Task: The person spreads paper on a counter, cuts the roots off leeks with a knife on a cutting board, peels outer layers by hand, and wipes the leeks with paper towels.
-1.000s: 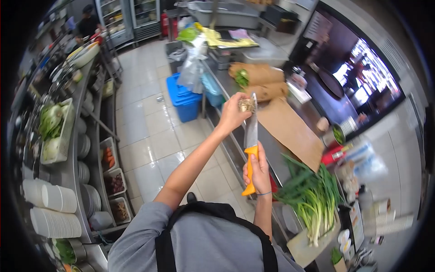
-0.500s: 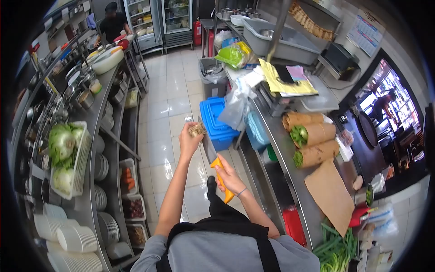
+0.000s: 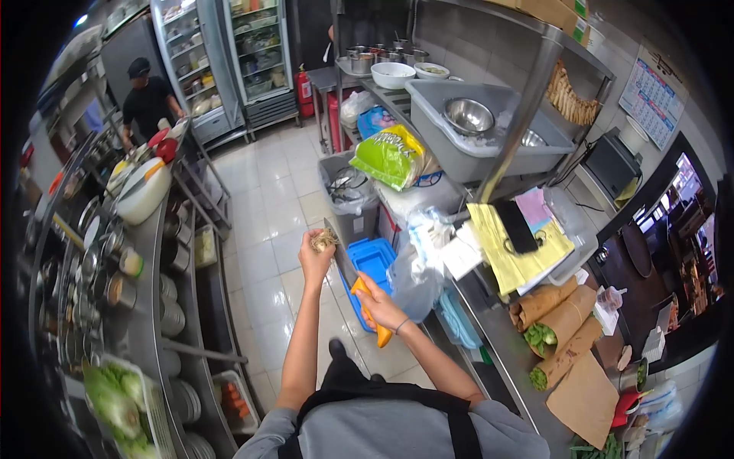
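My left hand [image 3: 314, 260] is closed around a pale bunch of stringy root ends [image 3: 324, 241]; its exact kind is unclear. In my right hand [image 3: 382, 304] is the orange handle of a kitchen knife [image 3: 346, 269]. The blade points up and away from me, its tip end close beside the roots; whether it touches them I cannot tell. Both hands are over the tiled aisle. Below and just beyond the knife stands a blue plastic bin [image 3: 372, 260], partly covered by the blade, my right hand and a clear plastic bag [image 3: 417, 279].
Steel counter [image 3: 501, 329] on the right bears paper-wrapped greens [image 3: 562, 325] and yellow papers [image 3: 497, 252]. A grey bin [image 3: 353, 200] stands beyond the blue one. Along the left runs a shelf rack, with lettuce in a white basket [image 3: 157, 413]. A co-worker [image 3: 149, 103] stands back left.
My view has turned and shifted forward; the blue bin now shows its open inside. Both hands keep their hold, and the knife still lies by the roots.
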A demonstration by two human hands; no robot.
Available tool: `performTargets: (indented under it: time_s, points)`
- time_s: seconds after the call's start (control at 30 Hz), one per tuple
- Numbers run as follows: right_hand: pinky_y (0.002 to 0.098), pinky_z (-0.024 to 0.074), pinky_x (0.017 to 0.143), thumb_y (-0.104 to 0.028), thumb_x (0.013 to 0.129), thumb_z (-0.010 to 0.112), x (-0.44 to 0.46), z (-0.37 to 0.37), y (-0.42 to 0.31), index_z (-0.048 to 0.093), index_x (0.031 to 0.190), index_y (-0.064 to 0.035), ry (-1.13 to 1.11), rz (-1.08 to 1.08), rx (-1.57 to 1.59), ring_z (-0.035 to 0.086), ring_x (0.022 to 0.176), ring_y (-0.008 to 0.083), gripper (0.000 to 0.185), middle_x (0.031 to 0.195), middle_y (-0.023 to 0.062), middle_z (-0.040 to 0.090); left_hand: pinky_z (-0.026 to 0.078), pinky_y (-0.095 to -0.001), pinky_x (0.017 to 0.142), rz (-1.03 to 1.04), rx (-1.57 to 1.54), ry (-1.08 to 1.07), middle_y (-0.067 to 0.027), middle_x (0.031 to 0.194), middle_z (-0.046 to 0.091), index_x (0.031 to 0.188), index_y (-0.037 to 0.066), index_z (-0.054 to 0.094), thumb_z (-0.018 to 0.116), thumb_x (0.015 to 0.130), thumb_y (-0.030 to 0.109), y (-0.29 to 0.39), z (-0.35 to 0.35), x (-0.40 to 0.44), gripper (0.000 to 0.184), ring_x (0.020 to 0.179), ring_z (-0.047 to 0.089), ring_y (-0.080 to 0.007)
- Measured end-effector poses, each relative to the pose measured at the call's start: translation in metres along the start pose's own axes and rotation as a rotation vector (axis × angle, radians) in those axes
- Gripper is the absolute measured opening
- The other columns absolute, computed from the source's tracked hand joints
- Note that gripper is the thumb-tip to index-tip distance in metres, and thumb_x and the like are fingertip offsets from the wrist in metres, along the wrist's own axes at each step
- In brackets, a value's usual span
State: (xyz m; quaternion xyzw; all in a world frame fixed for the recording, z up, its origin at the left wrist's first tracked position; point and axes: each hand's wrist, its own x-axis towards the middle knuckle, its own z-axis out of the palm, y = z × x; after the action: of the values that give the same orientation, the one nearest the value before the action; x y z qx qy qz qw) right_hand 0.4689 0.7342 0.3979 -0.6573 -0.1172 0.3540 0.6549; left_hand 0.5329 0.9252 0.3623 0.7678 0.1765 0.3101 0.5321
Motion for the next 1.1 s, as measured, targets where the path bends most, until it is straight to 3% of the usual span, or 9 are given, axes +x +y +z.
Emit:
performTargets:
  time_s: [0.27,0.4,0.53,0.63,0.77,0.83,0.87,0.97,1.1]
  points:
    - [0.0295,0.0395,0.036,-0.026,0.093,0.044,0.238,-0.048,-0.066,0.019,0.142,-0.0178,0.231,-0.081,-0.112,0.048,0.037,0.0142,0.055,0.053,0.0054,0.049,0.048,-0.0334,0.078,0.086,-0.151,-0.021,-0.0109,0.091,0.065,0.099,0.004,0.057,0.067,0.064,0.009,-0.062,0.109,0.236,0.037,0.084,0.063,-0.0228]
    - [0.0305,0.0431,0.038,-0.03,0.093,0.043,0.361,-0.1,-0.093,0.021,0.141,-0.02,0.361,-0.08,-0.544,0.051,0.04,0.0156,0.053,0.056,0.0079,0.051,0.043,-0.0356,0.088,0.028,-0.046,-0.173,-0.0141,0.112,0.056,0.111,0.003,0.05,0.073,0.064,0.017,-0.143,0.181,0.365,0.054,0.104,0.054,-0.0257]
    - [0.0303,0.0425,0.038,-0.033,0.093,0.042,0.423,-0.14,-0.089,0.022,0.141,-0.022,0.425,0.074,-0.537,0.051,0.041,0.0154,0.053,0.055,0.0073,0.051,0.039,-0.0437,0.094,-0.359,-0.189,-0.511,-0.0162,0.135,0.037,0.138,0.008,0.025,0.073,0.072,0.028,-0.227,0.237,0.464,0.084,0.119,0.042,-0.0324]
    - [0.0291,0.0399,0.037,-0.035,0.093,0.043,0.397,-0.141,-0.078,0.023,0.14,-0.0251,0.454,0.096,-0.331,0.048,0.041,0.0142,0.052,0.055,0.0063,0.05,0.037,-0.0647,0.084,-0.462,-0.162,-0.708,-0.0128,0.144,0.021,0.142,0.023,0.014,0.067,0.079,0.028,-0.175,0.221,0.478,0.082,0.125,0.031,-0.0381]
    - [0.0297,0.041,0.038,-0.032,0.092,0.047,0.308,-0.12,-0.011,0.027,0.138,-0.0217,0.467,0.09,-0.169,0.051,0.041,0.0153,0.051,0.058,0.0069,0.053,0.047,-0.0421,0.074,-0.441,-0.394,-0.968,-0.0058,0.096,0.062,0.112,0.016,0.055,0.066,0.08,0.024,-0.276,0.262,0.529,0.035,0.088,0.059,-0.0204]
    - [0.033,0.0431,0.047,-0.034,0.091,0.046,0.255,-0.104,0.055,0.026,0.139,-0.0199,0.529,0.133,-0.294,0.052,0.046,0.019,0.054,0.062,0.0095,0.054,0.043,-0.0356,0.048,0.103,-0.144,-0.932,-0.0053,0.07,0.061,0.07,0.011,0.056,0.059,0.082,0.024,-0.319,0.276,0.542,0.018,0.061,0.059,-0.0175]
    - [0.0347,0.0447,0.054,-0.036,0.091,0.046,0.223,-0.088,0.077,0.027,0.139,-0.0203,0.568,0.189,-0.331,0.055,0.05,0.0212,0.054,0.067,0.0112,0.055,0.042,-0.0375,0.044,0.356,0.192,-0.741,-0.006,0.058,0.058,0.068,0.009,0.058,0.058,0.082,0.027,-0.319,0.271,0.526,0.023,0.05,0.055,-0.0203]
    - [0.0373,0.0466,0.064,-0.038,0.09,0.045,0.098,-0.015,0.085,0.033,0.134,-0.0205,0.669,0.482,-0.217,0.058,0.057,0.0241,0.049,0.078,0.015,0.059,0.046,-0.0353,0.054,0.789,0.625,-0.364,-0.0049,0.073,0.061,0.095,0.004,0.064,0.057,0.083,0.037,-0.319,0.262,0.47,0.036,0.066,0.057,-0.0163]
    - [0.0386,0.0486,0.06,-0.035,0.089,0.047,-0.025,0.098,0.143,0.038,0.128,-0.0158,0.984,0.75,0.105,0.061,0.06,0.0255,0.045,0.084,0.0165,0.06,0.046,-0.0349,0.057,0.789,0.493,-0.673,-0.006,0.077,0.062,0.099,0.004,0.063,0.058,0.082,0.036,-0.341,0.243,0.28,0.036,0.067,0.058,-0.017]
